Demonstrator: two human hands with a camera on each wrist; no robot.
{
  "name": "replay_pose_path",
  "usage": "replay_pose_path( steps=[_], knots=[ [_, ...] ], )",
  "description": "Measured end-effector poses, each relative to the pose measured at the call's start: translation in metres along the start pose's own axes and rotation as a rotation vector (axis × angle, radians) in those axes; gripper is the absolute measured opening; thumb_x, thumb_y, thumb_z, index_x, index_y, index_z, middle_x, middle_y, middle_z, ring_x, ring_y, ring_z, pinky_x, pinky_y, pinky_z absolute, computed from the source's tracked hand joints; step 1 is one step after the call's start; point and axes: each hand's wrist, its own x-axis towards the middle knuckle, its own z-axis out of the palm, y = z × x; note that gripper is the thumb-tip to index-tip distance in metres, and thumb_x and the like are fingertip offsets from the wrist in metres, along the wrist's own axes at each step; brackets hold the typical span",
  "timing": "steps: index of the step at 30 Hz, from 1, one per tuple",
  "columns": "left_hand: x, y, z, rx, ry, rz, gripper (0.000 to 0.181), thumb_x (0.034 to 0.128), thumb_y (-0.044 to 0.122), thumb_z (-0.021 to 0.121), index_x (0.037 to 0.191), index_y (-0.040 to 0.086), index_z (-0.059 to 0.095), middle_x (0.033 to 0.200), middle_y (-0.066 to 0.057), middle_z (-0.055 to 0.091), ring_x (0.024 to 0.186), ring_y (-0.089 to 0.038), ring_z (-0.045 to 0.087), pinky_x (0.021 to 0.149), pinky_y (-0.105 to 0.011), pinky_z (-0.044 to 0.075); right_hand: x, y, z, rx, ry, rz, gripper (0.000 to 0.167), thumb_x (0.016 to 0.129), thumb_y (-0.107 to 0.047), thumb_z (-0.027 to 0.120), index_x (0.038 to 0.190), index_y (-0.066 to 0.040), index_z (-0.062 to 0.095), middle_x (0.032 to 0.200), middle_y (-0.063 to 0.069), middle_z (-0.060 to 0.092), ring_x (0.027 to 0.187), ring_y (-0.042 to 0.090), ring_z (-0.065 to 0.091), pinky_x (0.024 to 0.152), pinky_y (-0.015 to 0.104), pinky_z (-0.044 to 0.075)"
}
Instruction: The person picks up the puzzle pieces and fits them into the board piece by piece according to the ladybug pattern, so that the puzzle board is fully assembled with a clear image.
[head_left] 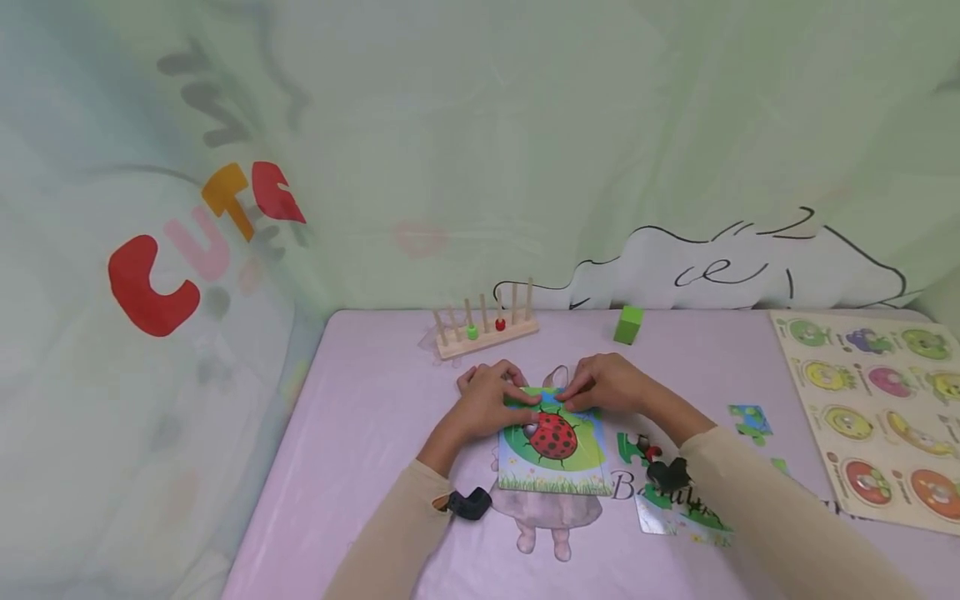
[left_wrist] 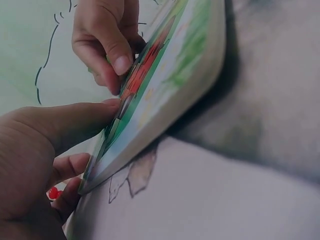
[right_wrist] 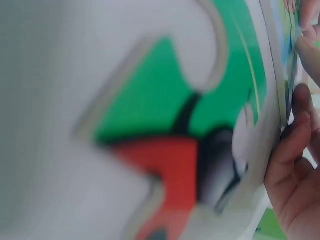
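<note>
A ladybug puzzle (head_left: 553, 442) in a board lies before the person, its near edge raised in the left wrist view. The left hand (head_left: 483, 404) grips its upper left edge, thumb on the picture and fingers at the rim, seen closely in the left wrist view (left_wrist: 30, 155). At the top edge, the right hand (head_left: 611, 383) has curled fingers, thumb and index close together by a blue part of the picture. Both hands' fingertips nearly meet. In the right wrist view, right-hand fingers (right_wrist: 292, 145) touch the board's rim; whether a loose piece is between them cannot be told.
Loose puzzle pieces (head_left: 750, 421) lie right of the board, some beside and under the right forearm. A wooden peg stand (head_left: 491, 337) with green and red beads is behind the left hand. A green block (head_left: 628, 325) stands at the back; a fruit board (head_left: 847, 404) lies far right.
</note>
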Motion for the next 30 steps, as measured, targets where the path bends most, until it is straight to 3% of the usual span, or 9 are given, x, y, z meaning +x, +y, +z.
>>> replay_pose_path(
  steps=[7, 16, 21, 30],
  knots=[
    [0.0, 0.001, 0.001, -0.02, -0.009, -0.025, 0.025, 0.0845, 0.044, 0.081, 0.108, 0.034, 0.081, 0.115, 0.01, 0.058, 0.103, -0.017, 0.045, 0.109, -0.057, 0.017, -0.024, 0.008, -0.009, -0.011, 0.057, 0.021, 0.02, 0.089, -0.026, 0.08, 0.106, -0.017, 0.082, 0.097, -0.007, 0.075, 0.088, 0.009, 0.062, 0.077, 0.027, 0.05],
    [0.001, 0.0, 0.002, -0.003, -0.004, -0.03, 0.024, 0.0847, 0.045, 0.081, 0.107, 0.035, 0.081, 0.114, 0.011, 0.057, 0.103, -0.017, 0.045, 0.11, -0.057, 0.017, -0.076, 0.027, -0.027, -0.079, 0.186, 0.169, 0.026, 0.088, -0.033, 0.081, 0.109, -0.018, 0.08, 0.1, -0.006, 0.075, 0.088, 0.014, 0.056, 0.069, 0.025, 0.047],
    [0.001, -0.002, 0.002, 0.016, 0.005, -0.025, 0.024, 0.0851, 0.045, 0.081, 0.107, 0.036, 0.081, 0.114, 0.011, 0.057, 0.103, -0.016, 0.045, 0.109, -0.056, 0.018, -0.105, 0.042, -0.038, -0.12, 0.243, 0.209, 0.032, 0.085, -0.035, 0.083, 0.111, -0.016, 0.079, 0.101, -0.003, 0.074, 0.089, 0.014, 0.057, 0.065, 0.023, 0.048],
    [0.001, -0.001, 0.003, 0.018, 0.004, -0.027, 0.024, 0.0849, 0.046, 0.081, 0.107, 0.036, 0.08, 0.114, 0.012, 0.057, 0.102, -0.016, 0.045, 0.109, -0.057, 0.018, -0.144, 0.074, -0.061, -0.164, 0.257, 0.298, 0.043, 0.084, -0.045, 0.082, 0.113, -0.013, 0.078, 0.104, 0.001, 0.072, 0.086, 0.012, 0.054, 0.062, 0.023, 0.044]
  ],
)
